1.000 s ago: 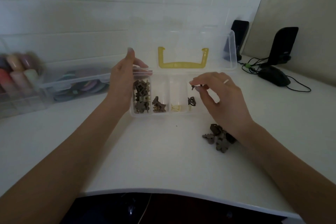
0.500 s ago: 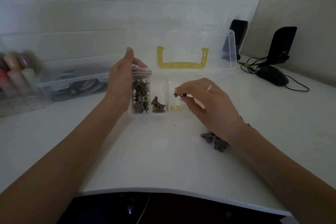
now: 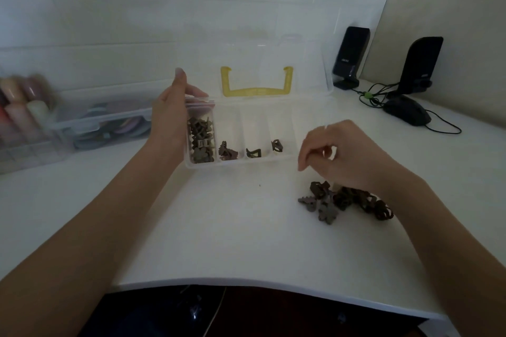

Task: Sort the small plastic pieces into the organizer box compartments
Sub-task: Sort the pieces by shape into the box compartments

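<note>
The clear organizer box (image 3: 241, 163) lies open on the white table, its lid with a yellow handle (image 3: 256, 90) tipped back. Its leftmost compartment holds many brown plastic pieces (image 3: 200, 139). The second holds a few (image 3: 227, 150), the third a dark piece (image 3: 253, 152), and the fourth one piece (image 3: 277, 145). My left hand (image 3: 169, 117) grips the box's left end, thumb up. My right hand (image 3: 345, 156) hovers right of the box, fingers loosely curled and holding nothing. Just below it a pile of unsorted brown pieces (image 3: 345, 200) lies on the table.
A clear case with coloured rolls (image 3: 109, 123) and blurred pastel objects (image 3: 19, 107) stand at the left. Two black speakers (image 3: 350, 57) (image 3: 419, 65) and a wired mouse (image 3: 408, 113) sit at the back right. The table's curved front edge (image 3: 246, 284) is near me.
My right hand carried a small piece over the box, left it in the third compartment, and drew back right above the pile with nothing in it. My left hand stayed on the box.
</note>
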Action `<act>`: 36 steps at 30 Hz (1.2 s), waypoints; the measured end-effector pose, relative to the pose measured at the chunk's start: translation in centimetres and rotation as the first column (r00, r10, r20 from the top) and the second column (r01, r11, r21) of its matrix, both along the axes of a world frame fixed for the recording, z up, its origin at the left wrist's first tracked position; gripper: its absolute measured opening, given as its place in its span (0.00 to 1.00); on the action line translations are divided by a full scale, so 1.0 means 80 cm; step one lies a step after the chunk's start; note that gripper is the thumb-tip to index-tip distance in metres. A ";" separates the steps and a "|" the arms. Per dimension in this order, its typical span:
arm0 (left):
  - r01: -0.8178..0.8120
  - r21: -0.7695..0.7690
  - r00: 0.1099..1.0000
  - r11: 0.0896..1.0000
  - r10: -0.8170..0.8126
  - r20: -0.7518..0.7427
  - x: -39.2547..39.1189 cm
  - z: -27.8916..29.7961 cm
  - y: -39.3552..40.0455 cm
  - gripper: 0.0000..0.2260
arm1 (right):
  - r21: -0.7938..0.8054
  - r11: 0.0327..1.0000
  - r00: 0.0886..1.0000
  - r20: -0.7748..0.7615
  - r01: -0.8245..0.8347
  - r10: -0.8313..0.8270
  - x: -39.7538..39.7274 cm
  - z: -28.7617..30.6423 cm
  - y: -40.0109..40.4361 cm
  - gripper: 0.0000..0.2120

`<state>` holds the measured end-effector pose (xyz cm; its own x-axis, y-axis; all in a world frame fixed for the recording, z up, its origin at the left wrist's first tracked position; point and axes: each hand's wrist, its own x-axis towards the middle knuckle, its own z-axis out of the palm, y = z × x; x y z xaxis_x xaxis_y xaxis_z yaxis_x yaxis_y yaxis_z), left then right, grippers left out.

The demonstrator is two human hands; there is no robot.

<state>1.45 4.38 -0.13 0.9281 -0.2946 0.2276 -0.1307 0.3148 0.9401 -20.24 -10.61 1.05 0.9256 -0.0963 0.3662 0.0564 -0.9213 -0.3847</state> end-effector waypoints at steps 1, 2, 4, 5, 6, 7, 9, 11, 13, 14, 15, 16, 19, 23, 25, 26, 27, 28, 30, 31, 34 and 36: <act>-0.002 0.003 1.000 1.000 0.002 -0.006 0.001 0.000 0.001 0.24 | 0.022 1.000 0.994 -0.107 -0.018 0.021 -0.002 0.002 0.001 0.13; 0.000 0.004 1.000 1.000 0.000 -0.009 0.002 -0.001 0.001 0.24 | 0.049 0.998 0.981 -0.188 -0.035 0.044 -0.004 0.006 0.002 0.12; -0.001 0.021 1.000 1.000 0.001 -0.010 0.004 -0.001 0.001 0.24 | 0.093 0.994 0.964 -0.252 -0.061 0.082 -0.010 0.014 0.000 0.10; -0.005 0.032 1.000 0.999 0.006 -0.012 0.005 0.000 0.001 0.24 | 0.106 0.992 0.956 -0.279 -0.062 0.089 -0.013 0.018 -0.001 0.09; -0.008 0.034 1.000 0.999 0.009 -0.017 0.004 0.000 0.001 0.24 | 0.112 0.992 0.942 -0.323 -0.054 0.088 -0.016 0.021 -0.003 0.08; -0.009 0.028 1.000 1.000 0.009 -0.022 0.004 0.000 0.000 0.24 | 0.109 0.993 0.919 -0.387 -0.040 0.079 -0.018 0.022 -0.004 0.08; -0.012 0.025 1.000 1.000 0.013 -0.014 0.003 0.001 -0.001 0.24 | 0.074 0.997 0.854 -0.517 -0.012 0.049 -0.019 0.019 -0.003 0.11; -0.013 0.032 1.000 0.999 0.013 0.000 0.003 0.000 0.000 0.24 | 0.030 0.999 0.813 -0.582 -0.011 0.026 -0.017 0.015 0.000 0.13; -0.008 0.031 1.000 0.999 0.008 -0.007 0.003 0.000 0.000 0.24 | 0.020 0.999 0.803 -0.595 -0.026 0.033 -0.016 0.013 0.004 0.13; -0.005 0.030 1.000 1.000 0.006 -0.012 0.003 0.000 0.000 0.24 | 0.017 0.999 0.805 -0.593 -0.031 0.036 -0.016 0.012 0.006 0.13; -0.002 0.030 1.000 1.000 0.002 -0.013 0.003 0.000 0.000 0.24 | 0.014 0.999 0.808 -0.588 -0.032 0.034 -0.015 0.012 0.008 0.12; 0.003 0.029 1.000 1.000 -0.002 -0.013 0.003 0.000 -0.001 0.24 | 0.014 0.999 0.813 -0.581 -0.030 0.032 -0.015 0.011 0.009 0.12; 0.005 0.014 1.000 1.000 -0.005 -0.008 0.000 0.001 -0.001 0.24 | 0.021 0.999 0.837 -0.545 -0.041 0.046 -0.013 0.011 0.013 0.09; 0.011 0.005 1.000 1.000 -0.011 -0.005 -0.007 0.003 -0.001 0.23 | 0.141 0.987 0.904 -0.406 -0.082 0.133 -0.012 0.016 0.017 0.06; 0.020 -0.003 1.000 1.000 -0.020 0.001 -0.011 0.003 -0.003 0.23 | 0.162 0.982 0.948 -0.284 -0.098 0.142 -0.010 0.016 0.020 0.05; 0.028 -0.004 1.000 1.000 -0.028 0.008 -0.014 0.003 -0.004 0.23 | 0.157 0.982 0.965 -0.220 -0.107 0.140 -0.008 0.015 0.022 0.05; 0.039 -0.004 0.999 0.999 -0.039 0.013 -0.016 0.003 -0.004 0.23 | 0.147 0.983 0.978 -0.158 -0.112 0.135 -0.007 0.015 0.023 0.04; 0.050 -0.004 0.999 0.999 -0.050 0.017 -0.018 0.003 -0.005 0.23 | 0.132 0.985 0.987 -0.097 -0.112 0.125 -0.006 0.014 0.025 0.04; 0.061 -0.006 0.998 0.998 -0.061 0.015 -0.020 0.004 -0.005 0.23 | 0.107 0.990 0.995 0.021 -0.097 0.095 -0.002 0.012 0.027 0.05; 0.060 -0.006 0.998 0.998 -0.060 0.016 -0.021 0.004 -0.005 0.23 | 0.104 0.991 0.994 0.077 -0.088 0.080 0.000 0.010 0.029 0.05; 0.065 -0.019 0.997 0.998 -0.064 0.042 -0.027 0.004 -0.005 0.22 | 0.073 0.995 0.971 0.231 -0.071 0.053 0.009 0.001 0.037 0.06; 0.075 -0.013 0.995 0.997 -0.074 0.061 -0.032 0.005 -0.006 0.21 | 0.017 0.998 0.948 0.315 -0.053 0.045 0.017 -0.009 0.046 0.05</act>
<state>-1.13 3.86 0.28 0.8882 -0.3586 0.2872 -0.1622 0.3400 0.9263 -18.89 -6.93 0.34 0.7676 -0.0665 0.6375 0.2229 -0.9048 -0.3628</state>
